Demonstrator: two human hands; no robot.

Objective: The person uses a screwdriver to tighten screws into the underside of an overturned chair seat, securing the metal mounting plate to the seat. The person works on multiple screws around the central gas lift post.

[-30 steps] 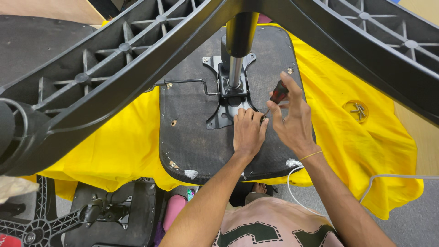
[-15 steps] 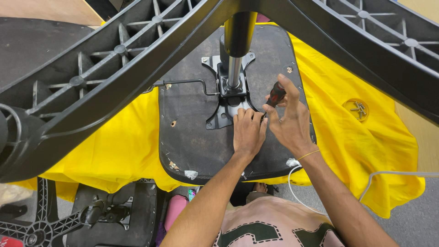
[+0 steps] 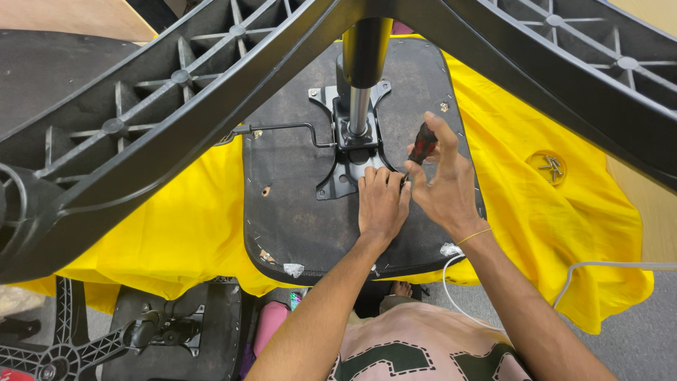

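A red-handled screwdriver (image 3: 422,146) is being pinched by the right hand (image 3: 444,187), its long axis running from upper right down-left, tip pointing at the metal bracket (image 3: 347,169). The left hand (image 3: 381,203) is being pressed flat, fingers together, just beside the tip at the frame's centre.

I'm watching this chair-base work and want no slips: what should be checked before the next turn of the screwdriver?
1. Grip on tool: right hand wraps the red-and-black screwdriver. Ok.
2. Tip seated on a screw: hidden behind the fingers. Cannot tell.
3. Steadying: left hand rests flat on the seat underside beside the metal plate. Ok.
4. Spare screws: lying in a dip of the yellow cloth, apart from the hands. Ok.
5. White cable hangs by the right forearm; snagging cannot tell.
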